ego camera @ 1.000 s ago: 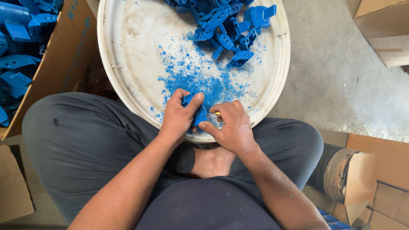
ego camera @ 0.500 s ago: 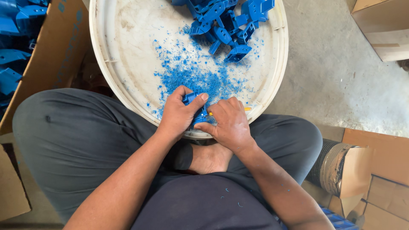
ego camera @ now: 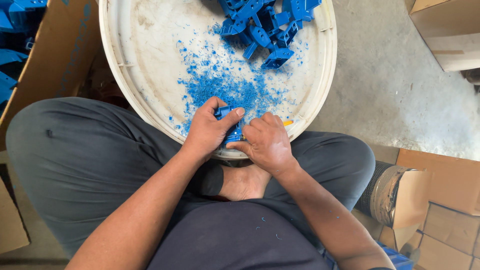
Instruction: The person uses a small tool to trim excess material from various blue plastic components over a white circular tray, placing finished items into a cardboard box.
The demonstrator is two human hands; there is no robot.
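Left hand (ego camera: 209,131) grips a blue plastic part (ego camera: 229,125) over the white tub's (ego camera: 120,75) near rim — right hand (ego camera: 266,142), closed on a yellow-tipped tool (ego camera: 287,123), just beside it.

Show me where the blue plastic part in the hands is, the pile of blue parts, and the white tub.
blue plastic part (ego camera: 226,113): head view, on its top edge showing between thumb and fingers.
pile of blue parts (ego camera: 265,25): head view, on the middle of the heap.
white tub (ego camera: 150,55): head view, on a bare patch of its floor.
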